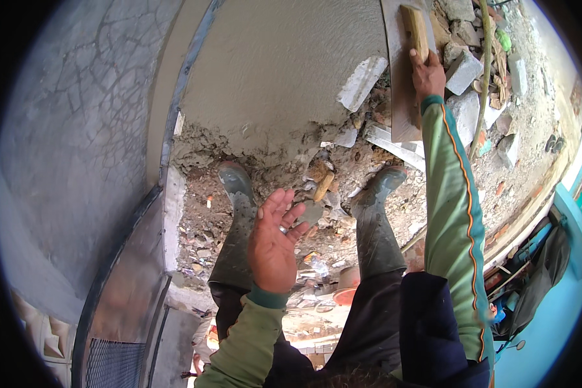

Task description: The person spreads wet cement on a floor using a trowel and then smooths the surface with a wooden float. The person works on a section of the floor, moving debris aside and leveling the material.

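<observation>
My right hand (pixel 428 76) reaches out at the upper right and is closed on the lower end of the wooden handle of a long flat plastering float (pixel 404 107). To its left spreads a smooth grey layer of wet mortar (pixel 291 64) with a rough, crumbly near edge. My left hand (pixel 273 249) is raised between my legs, palm up with fingers apart, a ring on one finger and nothing in it. Just beyond its fingertips, a trowel (pixel 323 186) with a wooden handle rests on the rubble, its blade partly hidden by the fingers.
My rubber boots (pixel 239 187) stand on broken rubble (pixel 204 239). A pale block (pixel 362 83) lies against the mortar's edge. Broken blocks (pixel 464 71) and a long stick (pixel 485 77) lie at right. A cracked grey wall (pixel 90 129) and a dark-framed panel (pixel 126 278) line the left.
</observation>
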The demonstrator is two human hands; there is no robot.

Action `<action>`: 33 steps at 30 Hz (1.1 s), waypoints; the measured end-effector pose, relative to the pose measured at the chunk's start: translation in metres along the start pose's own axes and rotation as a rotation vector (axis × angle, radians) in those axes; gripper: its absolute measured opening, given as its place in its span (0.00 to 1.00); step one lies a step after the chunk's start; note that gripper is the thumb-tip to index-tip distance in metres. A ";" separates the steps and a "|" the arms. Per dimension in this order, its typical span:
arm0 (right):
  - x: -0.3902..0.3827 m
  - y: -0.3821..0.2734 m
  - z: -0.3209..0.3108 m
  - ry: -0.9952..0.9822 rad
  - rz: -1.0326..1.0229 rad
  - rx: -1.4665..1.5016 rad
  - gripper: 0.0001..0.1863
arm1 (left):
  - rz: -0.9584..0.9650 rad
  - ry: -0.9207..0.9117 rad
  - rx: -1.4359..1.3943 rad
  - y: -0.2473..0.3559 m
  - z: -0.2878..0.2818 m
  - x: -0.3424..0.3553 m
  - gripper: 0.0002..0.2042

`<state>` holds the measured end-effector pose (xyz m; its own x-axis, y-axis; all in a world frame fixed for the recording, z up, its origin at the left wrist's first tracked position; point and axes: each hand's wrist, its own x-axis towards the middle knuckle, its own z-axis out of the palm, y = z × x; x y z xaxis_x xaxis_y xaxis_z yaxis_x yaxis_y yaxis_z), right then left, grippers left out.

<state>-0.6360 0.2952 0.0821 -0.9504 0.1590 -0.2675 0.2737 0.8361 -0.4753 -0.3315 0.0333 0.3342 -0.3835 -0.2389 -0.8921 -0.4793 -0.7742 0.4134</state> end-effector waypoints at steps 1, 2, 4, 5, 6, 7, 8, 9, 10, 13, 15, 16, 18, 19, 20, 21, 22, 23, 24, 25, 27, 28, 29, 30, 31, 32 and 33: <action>-0.017 0.013 -0.002 0.016 0.046 0.064 0.30 | -0.003 -0.007 -0.001 0.002 0.002 0.000 0.28; -0.037 0.027 0.001 0.026 0.091 0.132 0.30 | -0.003 -0.008 0.000 0.004 0.003 0.000 0.28; -0.084 0.053 0.015 0.046 0.200 0.269 0.30 | -0.005 -0.019 0.002 0.008 0.002 0.000 0.29; -0.113 0.056 0.020 0.088 0.273 0.340 0.28 | -0.006 -0.026 0.007 0.009 -0.001 0.001 0.30; -0.142 0.055 0.020 0.130 0.347 0.408 0.27 | -0.010 -0.033 0.011 0.009 -0.003 0.002 0.31; -0.169 0.042 0.017 0.118 0.395 0.512 0.26 | -0.008 -0.026 0.000 0.011 -0.003 0.001 0.30; -0.193 0.030 0.013 0.108 0.442 0.612 0.26 | -0.008 -0.023 -0.015 0.011 -0.003 0.000 0.29; -0.210 0.029 0.011 0.072 0.402 0.616 0.27 | -0.015 -0.029 -0.031 0.011 -0.003 0.001 0.28; -0.224 0.031 0.012 0.039 0.363 0.617 0.28 | -0.019 -0.033 -0.035 0.010 -0.002 0.002 0.28; -0.238 0.008 0.008 -0.163 0.093 0.423 0.31 | -0.018 -0.020 -0.039 0.011 -0.004 0.000 0.28; -0.231 -0.004 0.000 -0.442 -0.041 0.018 0.29 | -0.011 0.005 -0.033 0.014 -0.006 -0.003 0.28; -0.223 0.026 0.014 -0.299 -0.339 0.049 0.29 | -0.021 -0.023 -0.046 0.011 0.000 0.000 0.28; -0.203 0.014 0.019 -0.387 -0.421 -0.080 0.28 | -0.014 -0.020 -0.058 0.009 0.000 0.000 0.28; -0.189 0.009 0.021 -0.380 -0.422 -0.117 0.28 | -0.010 -0.020 -0.052 0.008 0.001 0.000 0.28; -0.171 0.005 0.021 -0.369 -0.419 -0.160 0.28 | -0.012 -0.024 -0.047 0.005 0.003 0.001 0.28; -0.155 -0.003 0.023 -0.366 -0.420 -0.195 0.28 | -0.009 -0.018 -0.041 0.003 0.002 0.001 0.27; -0.138 -0.017 0.019 -0.385 -0.404 -0.219 0.28 | -0.007 -0.007 -0.037 0.002 0.001 0.000 0.27; -0.121 -0.024 0.018 -0.341 -0.474 -0.184 0.28 | -0.006 -0.001 -0.034 0.000 0.001 0.001 0.27; -0.103 -0.029 0.018 -0.350 -0.450 -0.178 0.28 | -0.005 0.005 -0.028 -0.001 0.002 0.000 0.27; -0.085 -0.031 0.018 -0.326 -0.424 -0.174 0.28 | -0.010 0.004 -0.026 -0.003 0.003 0.001 0.27; -0.048 -0.038 0.017 -0.294 -0.285 -0.155 0.30 | -0.021 -0.001 -0.023 -0.006 0.004 0.002 0.27; -0.030 -0.042 0.014 -0.284 -0.264 -0.168 0.30 | -0.021 -0.002 -0.019 -0.007 0.005 0.003 0.27; -0.013 -0.047 0.010 -0.272 -0.243 -0.179 0.31 | -0.022 -0.003 -0.013 -0.008 0.007 0.005 0.27; -0.001 -0.048 0.008 -0.257 -0.221 -0.193 0.31 | -0.023 -0.007 -0.008 -0.008 0.009 0.006 0.27; 0.006 -0.047 0.011 -0.245 -0.232 -0.190 0.31 | -0.025 -0.006 -0.003 -0.010 0.010 0.006 0.27; 0.012 -0.045 0.014 -0.232 -0.243 -0.188 0.32 | -0.027 -0.005 0.003 -0.010 0.011 0.006 0.27; 0.015 -0.042 0.015 -0.218 -0.255 -0.186 0.32 | -0.029 -0.005 0.008 -0.011 0.011 0.006 0.27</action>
<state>-0.6596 0.2546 0.0856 -0.9250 -0.1649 -0.3424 -0.0176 0.9187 -0.3947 -0.3373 0.0474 0.3263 -0.3731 -0.2141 -0.9028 -0.4962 -0.7761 0.3891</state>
